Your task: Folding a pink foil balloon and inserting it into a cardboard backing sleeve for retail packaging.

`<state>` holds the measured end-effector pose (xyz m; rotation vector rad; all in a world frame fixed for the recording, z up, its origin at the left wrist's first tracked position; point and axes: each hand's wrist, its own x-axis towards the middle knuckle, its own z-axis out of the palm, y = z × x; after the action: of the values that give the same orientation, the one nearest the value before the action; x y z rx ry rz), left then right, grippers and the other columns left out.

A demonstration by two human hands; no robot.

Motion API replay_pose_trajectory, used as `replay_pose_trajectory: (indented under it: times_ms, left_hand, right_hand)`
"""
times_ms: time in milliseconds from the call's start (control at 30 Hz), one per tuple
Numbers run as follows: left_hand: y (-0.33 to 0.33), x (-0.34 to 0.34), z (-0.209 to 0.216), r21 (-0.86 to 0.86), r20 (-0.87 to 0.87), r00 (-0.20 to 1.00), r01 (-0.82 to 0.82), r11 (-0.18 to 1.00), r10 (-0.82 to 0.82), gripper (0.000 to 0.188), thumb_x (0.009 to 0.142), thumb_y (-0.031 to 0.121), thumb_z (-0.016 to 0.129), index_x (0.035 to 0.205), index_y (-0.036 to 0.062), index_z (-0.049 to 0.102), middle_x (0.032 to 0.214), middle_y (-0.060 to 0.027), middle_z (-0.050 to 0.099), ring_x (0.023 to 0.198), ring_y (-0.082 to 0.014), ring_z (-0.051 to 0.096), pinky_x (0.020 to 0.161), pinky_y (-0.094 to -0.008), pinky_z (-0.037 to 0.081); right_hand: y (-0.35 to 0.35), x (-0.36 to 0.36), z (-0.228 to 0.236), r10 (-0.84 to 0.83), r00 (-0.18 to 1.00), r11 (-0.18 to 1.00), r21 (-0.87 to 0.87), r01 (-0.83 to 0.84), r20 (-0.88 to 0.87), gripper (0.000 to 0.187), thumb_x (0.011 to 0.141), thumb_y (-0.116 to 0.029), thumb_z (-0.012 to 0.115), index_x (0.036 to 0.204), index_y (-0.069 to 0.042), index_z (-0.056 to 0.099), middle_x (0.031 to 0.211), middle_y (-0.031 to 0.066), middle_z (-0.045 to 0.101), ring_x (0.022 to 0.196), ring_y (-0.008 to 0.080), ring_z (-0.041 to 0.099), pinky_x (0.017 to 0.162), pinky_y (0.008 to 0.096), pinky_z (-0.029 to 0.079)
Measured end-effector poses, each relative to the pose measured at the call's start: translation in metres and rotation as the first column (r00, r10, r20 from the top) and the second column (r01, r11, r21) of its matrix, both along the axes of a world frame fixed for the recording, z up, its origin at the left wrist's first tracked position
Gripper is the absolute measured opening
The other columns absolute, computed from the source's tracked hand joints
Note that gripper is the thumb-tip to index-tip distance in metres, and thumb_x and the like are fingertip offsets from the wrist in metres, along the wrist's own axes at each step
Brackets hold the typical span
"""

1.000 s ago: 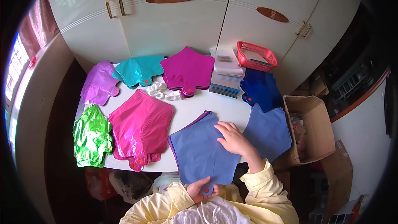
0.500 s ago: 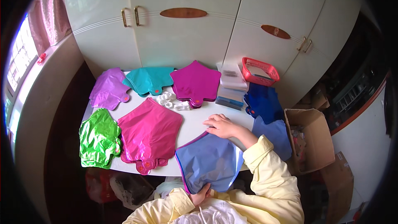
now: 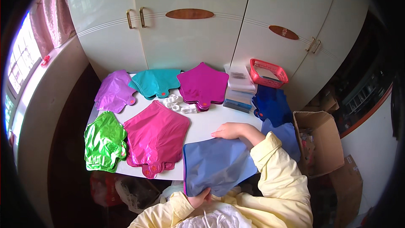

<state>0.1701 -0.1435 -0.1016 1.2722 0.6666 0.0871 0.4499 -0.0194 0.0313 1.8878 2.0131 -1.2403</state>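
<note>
Two hands worked one slate-blue foil balloon point(image 3: 217, 166) — since a second before it had slid off the table's centre toward the person's body, lifted at its near edge. Left hand point(image 3: 201, 197) pinched the bottom edge, fingers closed on it; right hand point(image 3: 230, 130) lay flat, fingers spread, just beyond its top edge. Left of the hands lay green point(image 3: 104, 141) and pink foil balloons point(image 3: 157, 137); beyond the right hand, a stack of clear packets point(image 3: 240, 80) and a red basket point(image 3: 268, 72) — further right, a brown carton point(image 3: 320, 137).

Left hand point(image 3: 199, 197) pinches with curled fingers; right hand point(image 3: 228, 130) lies flat.
</note>
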Motion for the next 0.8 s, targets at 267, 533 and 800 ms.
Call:
replay_pose_trajectory:
  times_ms: [267,533,800]
  left_hand:
    - [-0.03,0.001,-0.008,-0.92,0.05,0.974,-0.041,0.391,0.22,0.031,0.098,0.024,0.048,0.108,-0.0032,0.056,0.093,-0.0145,0.066,0.086,-0.0286,0.065,0.088,-0.0418,0.053]
    - [-0.032,0.003,-0.016,-0.905,0.117,0.965,0.006,0.425,0.235,0.025,0.1,0.023,0.045,0.107,0.0011,0.056,0.088,-0.009,0.063,0.078,-0.0204,0.061,0.086,-0.0403,0.051]
    - [-0.032,0.008,-0.006,-0.84,0.061,0.977,-0.062,0.54,0.207,0.019,0.098,0.019,0.046,0.108,0.004,0.053,0.082,-0.006,0.06,0.071,-0.0187,0.057,0.084,-0.0395,0.05]
  right_hand:
    - [0.002,0.022,-0.021,-0.152,0.988,0.975,0.17,0.143,0.037,0.051,0.092,-0.05,0.053,0.107,-0.003,0.063,0.113,0.0154,0.061,0.107,0.0267,0.058,0.092,0.036,0.044]
    - [-0.023,0.019,-0.023,-0.31,0.946,0.936,0.141,0.322,-0.099,0.072,0.075,-0.034,0.078,0.127,0.001,0.043,0.118,0.022,0.054,0.108,0.0306,0.056,0.09,0.0362,0.046]
    - [-0.02,0.019,-0.029,-0.24,0.967,0.97,0.019,0.242,-0.089,0.062,0.071,-0.03,0.077,0.12,0.0,0.052,0.119,0.0216,0.054,0.112,0.0306,0.053,0.091,0.0366,0.046]
